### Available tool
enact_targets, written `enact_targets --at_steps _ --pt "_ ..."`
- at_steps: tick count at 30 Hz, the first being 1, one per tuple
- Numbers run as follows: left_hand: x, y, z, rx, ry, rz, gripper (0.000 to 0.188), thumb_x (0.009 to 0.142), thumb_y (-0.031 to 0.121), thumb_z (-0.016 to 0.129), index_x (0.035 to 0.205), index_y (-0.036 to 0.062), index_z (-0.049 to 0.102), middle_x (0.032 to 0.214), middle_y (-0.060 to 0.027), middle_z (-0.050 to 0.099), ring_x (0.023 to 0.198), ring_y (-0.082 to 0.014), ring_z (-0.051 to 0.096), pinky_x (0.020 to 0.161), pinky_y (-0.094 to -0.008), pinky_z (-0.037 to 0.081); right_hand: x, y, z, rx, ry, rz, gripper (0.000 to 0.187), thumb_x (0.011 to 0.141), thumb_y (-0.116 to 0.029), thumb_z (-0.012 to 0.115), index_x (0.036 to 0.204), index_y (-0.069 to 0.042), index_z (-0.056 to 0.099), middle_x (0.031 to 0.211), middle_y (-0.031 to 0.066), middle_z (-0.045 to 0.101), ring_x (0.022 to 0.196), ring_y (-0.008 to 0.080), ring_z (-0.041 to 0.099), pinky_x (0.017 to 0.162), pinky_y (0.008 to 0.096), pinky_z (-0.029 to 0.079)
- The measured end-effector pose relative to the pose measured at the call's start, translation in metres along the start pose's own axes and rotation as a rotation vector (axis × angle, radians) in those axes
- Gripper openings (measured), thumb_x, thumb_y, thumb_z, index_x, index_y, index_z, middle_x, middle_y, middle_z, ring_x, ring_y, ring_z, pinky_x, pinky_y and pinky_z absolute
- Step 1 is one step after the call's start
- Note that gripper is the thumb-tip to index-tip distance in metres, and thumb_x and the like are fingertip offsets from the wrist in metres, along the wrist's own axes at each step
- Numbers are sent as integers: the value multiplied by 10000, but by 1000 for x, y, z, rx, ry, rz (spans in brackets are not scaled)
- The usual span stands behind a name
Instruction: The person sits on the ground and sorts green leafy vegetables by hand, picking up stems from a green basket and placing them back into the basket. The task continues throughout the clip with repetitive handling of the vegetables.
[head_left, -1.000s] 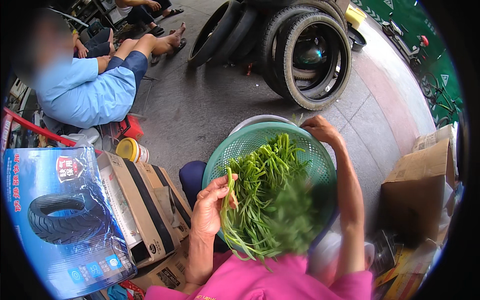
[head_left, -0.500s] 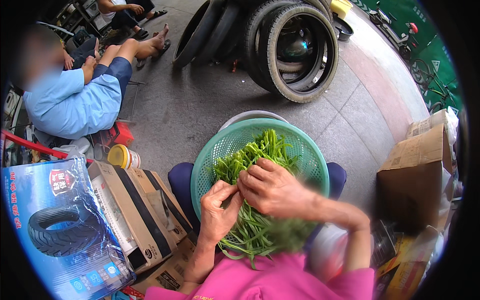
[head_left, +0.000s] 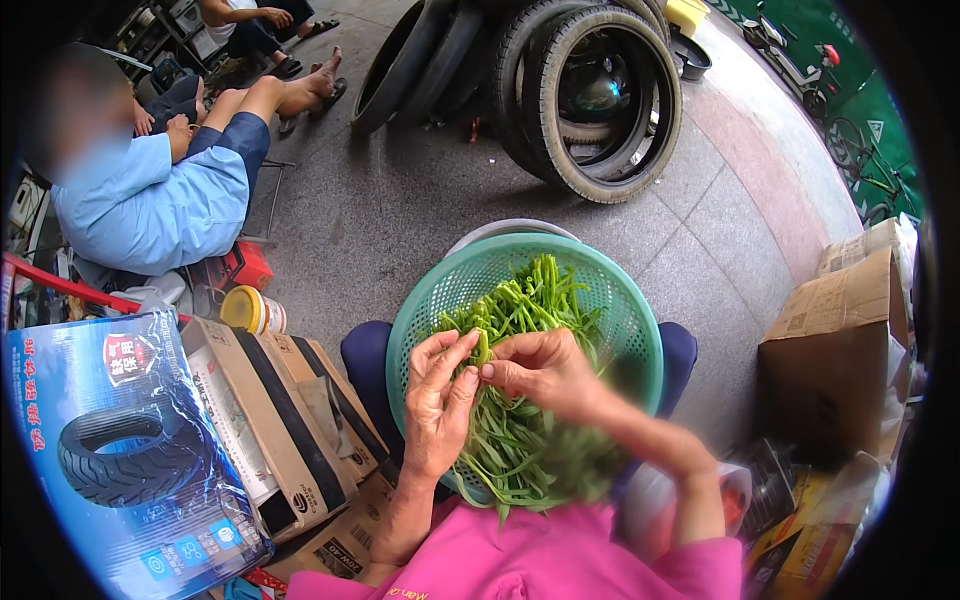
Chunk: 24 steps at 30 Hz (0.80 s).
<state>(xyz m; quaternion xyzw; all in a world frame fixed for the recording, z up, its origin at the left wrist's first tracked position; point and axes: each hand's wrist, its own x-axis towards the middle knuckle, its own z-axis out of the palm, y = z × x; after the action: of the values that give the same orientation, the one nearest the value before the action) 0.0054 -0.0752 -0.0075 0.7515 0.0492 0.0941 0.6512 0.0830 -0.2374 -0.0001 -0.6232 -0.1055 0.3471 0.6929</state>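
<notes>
Two people sit at the far left, the nearer one in a light blue shirt point(head_left: 150, 205) and dark shorts with bare legs stretched toward the middle. Near left stands a blue box point(head_left: 130, 420) with a tyre pictured on its front; beyond it are a red box point(head_left: 245, 265) and a tub with a yellow lid point(head_left: 253, 311). Just right of the blue box, brown cartons point(head_left: 325, 465) lie close together.

Next comes the left hand point(head_left: 440, 410), raised over the left part of a green perforated basket point(head_left: 430, 290). Its grip is closed, thumb and fingers pinching a pale green stem point(head_left: 483, 348). Leafy greens point(head_left: 500, 440) fill the basket's middle, cut ends toward the far side and leaves hanging toward the near rim, by the pink shirt point(head_left: 500, 550). The basket sits between two dark-trousered knees point(head_left: 680, 365), and a grey rim point(head_left: 510, 228) shows beyond it.

The right hand point(head_left: 550, 370) meets the left over the greens, its grip also pressed together, thumb and forefinger pinching the same stem from the right. Far beyond, worn tyres point(head_left: 555, 120) stand upright on the paved floor point(head_left: 720, 230).

Near right, a clear plastic bag point(head_left: 735, 495) with something red inside lies beside the right forearm; farther right stands a cardboard box point(head_left: 830, 335). At the far right, a scooter point(head_left: 795, 65) and a bicycle point(head_left: 870, 170) stand by a green wall point(head_left: 880, 100).
</notes>
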Motion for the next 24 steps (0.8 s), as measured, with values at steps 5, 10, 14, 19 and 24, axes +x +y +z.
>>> enact_targets --at_steps 5,10,14,19,24 --pt "-4 -14 -3 33 -34 24 260 896 15 684 1155 22 685 1286 -139 503 1078 -179 579 704 -225 558 1 -5 -5 -177 20 6 242 947 -174 645 846 44 673 638 -37 554 612 14 456 503 229 374" --pt "-4 -7 -2 35 -11 52 230 875 -4 695 1103 26 715 1089 -108 614 899 -152 624 668 -225 523 -2 -20 -11 -278 -122 -20 286 968 -203 606 815 35 642 636 -19 564 588 24 450 495 237 361" --pt "-5 6 -7 249 -45 121 224 868 -17 693 1086 24 725 949 -69 641 811 -130 624 660 -245 500 -5 -20 -18 -54 -232 155 277 940 -221 608 775 -8 675 604 4 583 518 48 475 475 223 368" --pt "-7 -4 -21 109 216 -119 195 902 10 665 1092 5 710 918 -57 628 695 -97 592 530 -231 535 -28 -46 -39 -68 -368 169 222 892 -177 629 787 -4 723 638 34 654 519 69 553 481 213 423" --pt "-9 3 -57 -419 258 -405 214 914 110 652 1066 -33 697 773 -61 656 676 -113 638 525 -237 553 3 -68 -67 -355 354 -222 323 978 -291 603 912 5 714 753 43 693 625 84 601 550 239 462"
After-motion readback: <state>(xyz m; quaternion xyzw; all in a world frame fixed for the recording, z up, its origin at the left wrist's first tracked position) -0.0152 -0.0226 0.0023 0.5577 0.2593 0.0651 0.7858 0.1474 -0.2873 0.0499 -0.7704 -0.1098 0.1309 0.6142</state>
